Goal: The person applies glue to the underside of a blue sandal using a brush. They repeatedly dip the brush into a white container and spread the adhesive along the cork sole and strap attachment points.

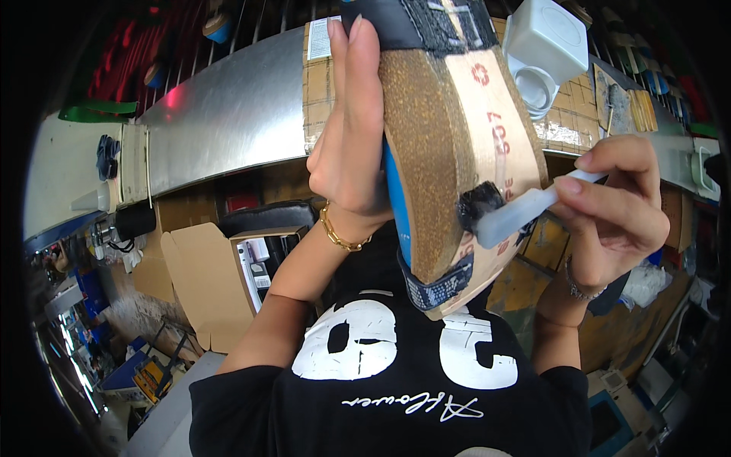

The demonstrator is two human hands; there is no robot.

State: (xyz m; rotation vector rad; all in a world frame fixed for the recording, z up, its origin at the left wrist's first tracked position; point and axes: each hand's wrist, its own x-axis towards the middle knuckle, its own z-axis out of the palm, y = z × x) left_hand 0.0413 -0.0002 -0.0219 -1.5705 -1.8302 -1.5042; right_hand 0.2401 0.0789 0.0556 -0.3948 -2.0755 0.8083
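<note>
In front of my chest a sandal (pixel 426 152) is tilted up, its underside partly facing me. It has a brown speckled cork-like side, a pale beige bottom with red marks, and black straps folded under. My left hand (pixel 350 137) presses along its left side with fingers stretched upward; the thumb is hidden. Between thumb and fingers, my right hand (pixel 613 202) pinches a whitish flat-ended tool (pixel 514 213), like a glue brush. Its broad end lies at a black strap patch (pixel 480 204) on the bottom. A blue surface (pixel 394 186) shows beside the cork.
Behind the sandal runs a metal bench top (pixel 228 107) with taped cardboard on it. A white plastic container (pixel 548 46) stands back right, near wooden-handled brushes (pixel 643 110). Racks of shoes line the far side. An opened cardboard box (pixel 209 286) sits left of my left arm.
</note>
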